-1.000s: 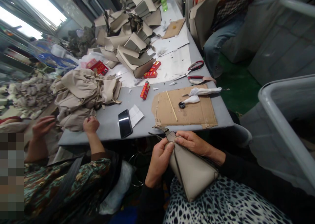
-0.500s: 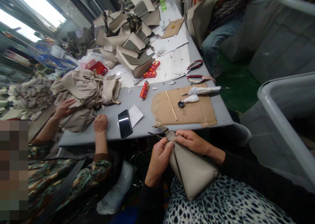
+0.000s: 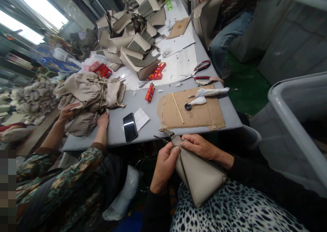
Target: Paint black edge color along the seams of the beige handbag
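Observation:
A beige-grey handbag point(image 3: 201, 177) rests on my lap, its narrow end with a strap and buckle point(image 3: 168, 133) pointing up toward the table edge. My left hand point(image 3: 166, 162) grips the bag near that end, thumb on top. From the other side my right hand point(image 3: 200, 146) pinches the bag's edge close to the left thumb. Both thumbs press almost together at the strap's base; the fingers underneath are partly hidden. Just beyond the hands lies a cardboard sheet point(image 3: 166, 111) holding a thin stick point(image 3: 177, 108), a small black-rimmed pot point(image 3: 188, 106) and a white-wrapped tool point(image 3: 212, 92).
Red-handled scissors point(image 3: 201, 66), a phone point(image 3: 130, 127) and small red boxes point(image 3: 150, 93) lie on the grey table point(image 3: 116, 133). Similar bags point(image 3: 139, 63) are piled farther back. A co-worker's hands point(image 3: 103, 119) touch beige cloth point(image 3: 84, 89) at left. Grey bins point(image 3: 296, 113) stand at right.
The co-worker at left has leaned, and their nearer hand has moved up and left against the cloth pile. My hands and the bag hold almost the same position.

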`<state>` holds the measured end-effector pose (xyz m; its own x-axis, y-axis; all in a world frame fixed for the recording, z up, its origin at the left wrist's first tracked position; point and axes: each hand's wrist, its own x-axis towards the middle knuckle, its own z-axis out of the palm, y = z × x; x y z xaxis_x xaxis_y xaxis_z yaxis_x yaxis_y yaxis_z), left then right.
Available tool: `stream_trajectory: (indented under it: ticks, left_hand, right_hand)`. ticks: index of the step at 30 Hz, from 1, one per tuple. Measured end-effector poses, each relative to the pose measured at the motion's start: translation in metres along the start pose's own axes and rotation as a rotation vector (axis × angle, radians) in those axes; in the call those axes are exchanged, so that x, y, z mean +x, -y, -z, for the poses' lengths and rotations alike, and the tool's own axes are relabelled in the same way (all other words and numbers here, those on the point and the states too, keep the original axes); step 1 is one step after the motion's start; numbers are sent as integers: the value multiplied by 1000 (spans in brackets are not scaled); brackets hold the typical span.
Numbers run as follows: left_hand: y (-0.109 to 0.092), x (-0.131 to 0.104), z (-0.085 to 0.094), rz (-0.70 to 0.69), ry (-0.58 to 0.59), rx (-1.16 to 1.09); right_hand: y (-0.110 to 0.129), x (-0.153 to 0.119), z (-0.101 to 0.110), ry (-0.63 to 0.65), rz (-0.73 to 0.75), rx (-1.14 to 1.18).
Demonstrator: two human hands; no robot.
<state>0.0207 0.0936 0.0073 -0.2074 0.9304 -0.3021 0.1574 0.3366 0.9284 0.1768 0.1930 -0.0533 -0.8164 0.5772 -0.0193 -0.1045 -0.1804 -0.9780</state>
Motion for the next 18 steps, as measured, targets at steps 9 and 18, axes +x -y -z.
stream_trajectory:
  ticks: [9,18]
  left_hand:
    - [4,0,1,18,4,-13]
    - [5,0,0,40,9,-34]
  right_hand:
    - [0,0,0,-8,14,-41]
    - [-2,0,1,-3,16,-45]
